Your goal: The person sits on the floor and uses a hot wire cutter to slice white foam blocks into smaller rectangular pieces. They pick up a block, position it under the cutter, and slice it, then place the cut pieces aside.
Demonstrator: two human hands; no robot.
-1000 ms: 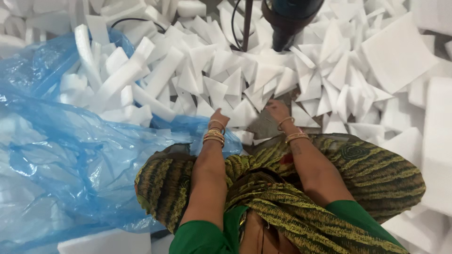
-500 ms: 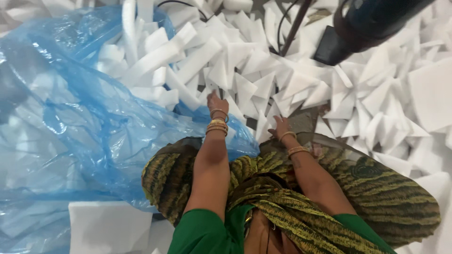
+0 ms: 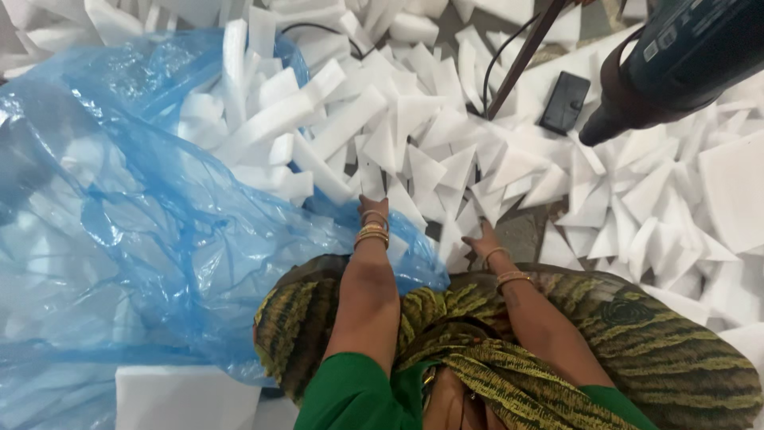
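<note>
Left hand [image 3: 372, 209] reaches forward into the white foam offcuts [image 3: 414, 159], fingers buried among the pieces; grip state cannot be told, fingertips hidden; gold bangles [image 3: 372, 233] at the wrist; right hand [image 3: 481, 239] lies low at the near edge of the pile, fingers loosely spread and pointing forward-left, touching foam beside a bare patch of grey floor [image 3: 521, 231], pinching nothing visible; two bangles on that wrist too.

Foam offcuts: mostly triangles and wedges in the middle and right, longer rectangular strips on the left with long axes running diagonally, near-left to far-right; larger flat white foam sheets [image 3: 732, 191] at far right; another white block [image 3: 187, 394] at bottom left.

Big translucent blue plastic bag [image 3: 119, 231] fills the left side, crumpled, mouth open toward the pile; strips of foam lie in its opening and show through the film; left hand just beside its edge.

Small black flat rectangular case [image 3: 565, 102] rests on foam upper right, near black cables [image 3: 509, 56]; dark teal tool body [image 3: 676, 60] hangs in at top right, nozzle pointing down-left; green-yellow striped cloth [image 3: 621, 342] over the lap.
</note>
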